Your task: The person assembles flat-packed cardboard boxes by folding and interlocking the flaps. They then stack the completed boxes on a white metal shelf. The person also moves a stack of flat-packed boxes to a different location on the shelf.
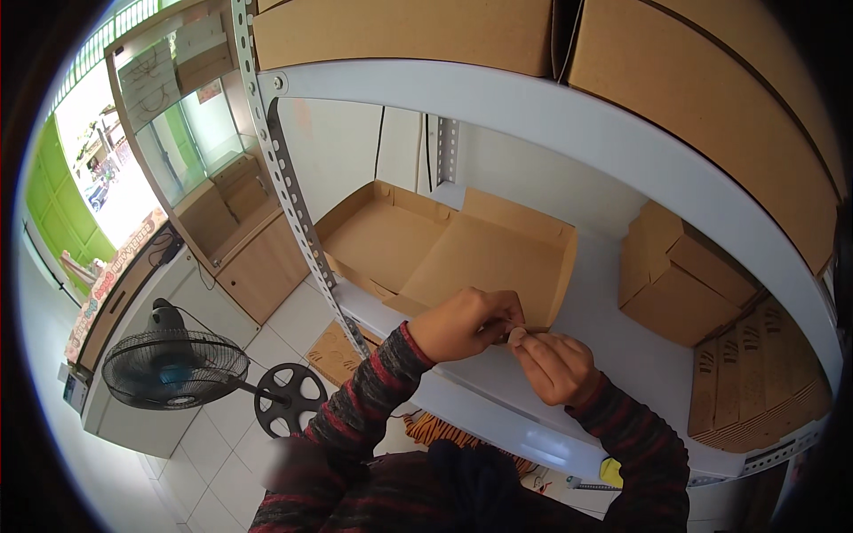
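Note:
An opened brown cardboard box (498,258) with low walls lies on the white shelf in front of me, its two shallow halves side by side. At the near edge of its right half, my left hand (466,324) is closed, thumb and fingers pinched on the box's edge. My right hand (558,364) meets it from the right, its fingertips also pinched at this edge and almost touching the left ones. The fingers hide the exact bit of cardboard between them.
A metal shelf post (298,195) stands left of the box, and a shelf beam (498,84) crosses above with large cartons (409,35) on it. Folded boxes (680,271) and stacked flat cardboard (755,373) sit at right. A fan (175,369) stands on the floor at left.

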`<state>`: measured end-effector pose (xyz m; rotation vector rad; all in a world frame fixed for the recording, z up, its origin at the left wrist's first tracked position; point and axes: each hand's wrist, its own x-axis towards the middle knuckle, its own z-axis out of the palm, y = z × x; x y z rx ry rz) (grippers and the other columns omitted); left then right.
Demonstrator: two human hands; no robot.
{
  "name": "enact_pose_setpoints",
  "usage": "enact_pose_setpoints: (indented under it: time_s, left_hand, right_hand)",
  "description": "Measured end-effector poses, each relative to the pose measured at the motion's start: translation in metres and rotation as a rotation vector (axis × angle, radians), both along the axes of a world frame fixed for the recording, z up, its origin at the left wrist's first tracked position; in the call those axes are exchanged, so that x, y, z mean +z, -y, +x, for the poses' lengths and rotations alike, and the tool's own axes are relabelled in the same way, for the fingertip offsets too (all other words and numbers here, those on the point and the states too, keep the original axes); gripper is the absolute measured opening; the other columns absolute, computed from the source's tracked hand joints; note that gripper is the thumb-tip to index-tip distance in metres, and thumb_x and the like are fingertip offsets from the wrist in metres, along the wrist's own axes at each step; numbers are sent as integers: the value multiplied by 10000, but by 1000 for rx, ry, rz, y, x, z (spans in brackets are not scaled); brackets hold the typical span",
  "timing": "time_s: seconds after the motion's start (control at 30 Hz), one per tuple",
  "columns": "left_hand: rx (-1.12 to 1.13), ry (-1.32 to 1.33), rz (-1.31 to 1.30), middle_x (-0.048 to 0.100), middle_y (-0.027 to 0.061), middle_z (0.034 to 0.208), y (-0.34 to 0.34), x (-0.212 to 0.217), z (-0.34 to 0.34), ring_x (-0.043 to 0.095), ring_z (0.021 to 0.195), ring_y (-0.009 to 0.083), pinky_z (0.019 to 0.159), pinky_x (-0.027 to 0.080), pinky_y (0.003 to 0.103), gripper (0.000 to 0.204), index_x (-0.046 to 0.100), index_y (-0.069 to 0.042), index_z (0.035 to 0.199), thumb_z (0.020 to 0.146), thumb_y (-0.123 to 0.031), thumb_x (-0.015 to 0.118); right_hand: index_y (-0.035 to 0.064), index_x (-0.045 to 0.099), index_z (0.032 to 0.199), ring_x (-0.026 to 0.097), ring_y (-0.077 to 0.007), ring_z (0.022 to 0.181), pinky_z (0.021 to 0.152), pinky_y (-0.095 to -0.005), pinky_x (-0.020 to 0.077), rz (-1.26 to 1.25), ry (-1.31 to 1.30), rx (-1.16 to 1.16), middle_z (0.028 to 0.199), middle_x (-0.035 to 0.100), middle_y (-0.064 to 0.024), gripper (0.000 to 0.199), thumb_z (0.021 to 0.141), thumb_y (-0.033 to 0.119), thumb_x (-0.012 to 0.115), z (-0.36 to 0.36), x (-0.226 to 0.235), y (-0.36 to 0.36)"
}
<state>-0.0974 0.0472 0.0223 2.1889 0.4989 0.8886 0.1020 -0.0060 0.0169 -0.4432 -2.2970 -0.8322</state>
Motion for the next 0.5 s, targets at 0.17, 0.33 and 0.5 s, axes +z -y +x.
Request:
enact_pose_setpoints:
  time_s: [0.17,0.33,0.5]
  left_hand:
    - [4,-2,15,650,116,749,0,2,0,666,693,237,622,520,307,151,555,8,894,786,113,565]
    - [10,-21,4,646,113,742,2,4,-1,666,698,238,623,517,308,164,556,6,900,782,118,563]
    - [10,-31,59,643,105,734,0,1,-2,660,688,254,618,513,319,128,574,-21,877,798,80,573]
  right_hand:
    - [-75,634,873,652,-202,712,603,-275,541,7,-8,-18,865,641,-144,130,764,-4,632,0,-1,1]
    - [-68,632,861,655,-203,719,603,-275,537,3,-12,-15,864,641,-140,121,762,1,635,-1,-1,1]
    - [-52,629,838,657,-203,720,612,-275,534,-8,-23,-16,859,643,-134,109,748,8,642,-3,-2,1]
